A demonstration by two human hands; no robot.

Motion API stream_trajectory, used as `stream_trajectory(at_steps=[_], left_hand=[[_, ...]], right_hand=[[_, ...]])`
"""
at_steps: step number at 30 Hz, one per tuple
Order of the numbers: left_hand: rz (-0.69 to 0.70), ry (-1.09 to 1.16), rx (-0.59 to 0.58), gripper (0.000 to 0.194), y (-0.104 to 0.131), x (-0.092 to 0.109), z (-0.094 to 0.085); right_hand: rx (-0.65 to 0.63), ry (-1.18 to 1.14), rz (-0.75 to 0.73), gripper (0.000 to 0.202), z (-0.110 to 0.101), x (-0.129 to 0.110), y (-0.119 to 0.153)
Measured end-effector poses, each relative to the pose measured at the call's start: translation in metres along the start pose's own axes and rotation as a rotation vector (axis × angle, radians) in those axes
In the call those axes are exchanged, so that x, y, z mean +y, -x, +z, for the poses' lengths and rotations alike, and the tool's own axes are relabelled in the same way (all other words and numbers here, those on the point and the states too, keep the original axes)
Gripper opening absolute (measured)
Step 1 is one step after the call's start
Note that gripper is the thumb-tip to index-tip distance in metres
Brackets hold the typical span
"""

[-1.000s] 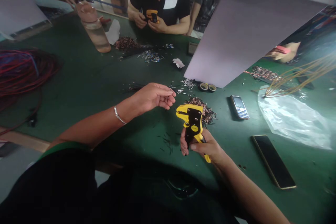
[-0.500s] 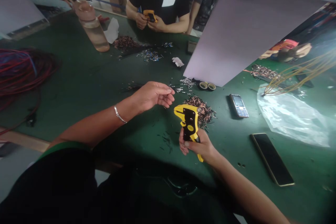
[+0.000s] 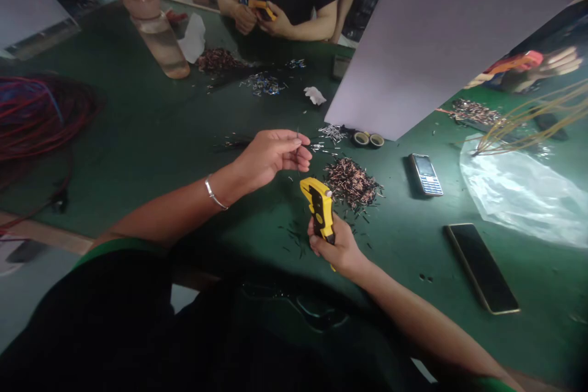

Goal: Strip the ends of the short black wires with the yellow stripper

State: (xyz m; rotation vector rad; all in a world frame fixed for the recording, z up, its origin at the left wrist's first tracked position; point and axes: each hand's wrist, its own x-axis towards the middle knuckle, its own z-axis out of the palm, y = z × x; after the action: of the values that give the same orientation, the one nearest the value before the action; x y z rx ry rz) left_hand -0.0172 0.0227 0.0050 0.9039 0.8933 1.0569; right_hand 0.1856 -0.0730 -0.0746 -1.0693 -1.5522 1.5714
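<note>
My right hand (image 3: 337, 245) is wrapped round the grip of a yellow and black wire stripper (image 3: 318, 208), its head pointing up and left. Up and to the left of the tool, my left hand (image 3: 280, 156) pinches a thin dark wire (image 3: 298, 135) between thumb and forefinger, the other fingers loosely curled. A heap of short copper and black wire bits (image 3: 353, 182) lies just right of the tool's head. Beyond my left fingertips are small silver pins (image 3: 331, 133). A bunch of dark wires (image 3: 232, 143) is partly hidden behind my left hand.
Two round rolls (image 3: 368, 139) sit by a pale upright panel (image 3: 390, 49). To the right are a keypad phone (image 3: 426, 174), a smartphone (image 3: 482, 268) and a plastic bag (image 3: 523, 187). A bottle (image 3: 160, 43) and red cables (image 3: 37, 116) are at left. A person opposite holds a similar tool (image 3: 263, 10).
The stripper has turned and moved slightly left in my right hand. My left hand is a little higher, with the thin wire now visible. The whole view has shifted slightly.
</note>
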Motion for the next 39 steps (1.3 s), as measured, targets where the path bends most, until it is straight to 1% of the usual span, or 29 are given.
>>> stream_trajectory(at_steps=[4, 8, 15, 18, 21, 23, 24, 26, 29, 33, 35, 37, 38, 39], left_hand=[[0.017, 0.005, 0.008, 0.013, -0.001, -0.001, 0.002], [0.024, 0.018, 0.008, 0.013, -0.006, -0.008, -0.001], [-0.023, 0.003, 0.073, 0.01, -0.012, -0.012, 0.003], [-0.011, 0.007, 0.045, 0.009, -0.013, -0.013, 0.001], [0.002, 0.03, -0.001, 0.009, -0.016, -0.014, -0.005], [-0.014, 0.05, -0.017, 0.01, -0.017, -0.015, -0.008], [-0.022, 0.059, -0.027, 0.011, -0.017, -0.015, -0.009], [-0.035, 0.065, -0.044, 0.013, -0.015, -0.014, -0.008], [-0.05, 0.04, -0.058, 0.013, -0.01, -0.014, -0.003], [-0.06, -0.015, -0.084, 0.016, -0.007, -0.013, 0.0], [-0.037, -0.051, -0.051, 0.016, -0.008, -0.01, -0.002], [0.012, -0.076, 0.006, 0.017, -0.009, -0.004, -0.005], [0.031, -0.076, 0.023, 0.016, -0.009, 0.0, -0.006], [0.051, -0.064, 0.025, 0.014, -0.009, 0.004, -0.007]], right_hand=[[0.016, 0.04, 0.005, 0.017, 0.003, -0.005, -0.001], [0.029, 0.052, 0.02, 0.016, 0.004, -0.008, -0.002], [0.029, -0.021, 0.074, 0.015, 0.003, 0.001, -0.008], [0.032, -0.117, 0.102, 0.016, 0.003, 0.003, -0.009], [-0.028, -0.217, 0.107, 0.018, 0.003, -0.001, -0.007], [-0.023, -0.174, 0.095, 0.016, 0.004, -0.006, -0.005], [-0.012, -0.114, 0.08, 0.015, 0.004, -0.007, -0.003], [0.013, 0.072, 0.002, 0.012, 0.006, -0.009, -0.001], [0.057, 0.381, -0.159, 0.013, 0.008, -0.008, 0.003], [0.086, 0.642, -0.339, 0.02, 0.011, -0.009, 0.01], [0.031, 0.74, -0.501, 0.024, 0.013, -0.014, 0.015], [-0.07, 0.797, -0.682, 0.024, 0.013, -0.018, 0.018], [-0.116, 0.806, -0.749, 0.024, 0.012, -0.019, 0.018], [-0.101, 0.804, -0.739, 0.024, 0.011, -0.02, 0.018]])
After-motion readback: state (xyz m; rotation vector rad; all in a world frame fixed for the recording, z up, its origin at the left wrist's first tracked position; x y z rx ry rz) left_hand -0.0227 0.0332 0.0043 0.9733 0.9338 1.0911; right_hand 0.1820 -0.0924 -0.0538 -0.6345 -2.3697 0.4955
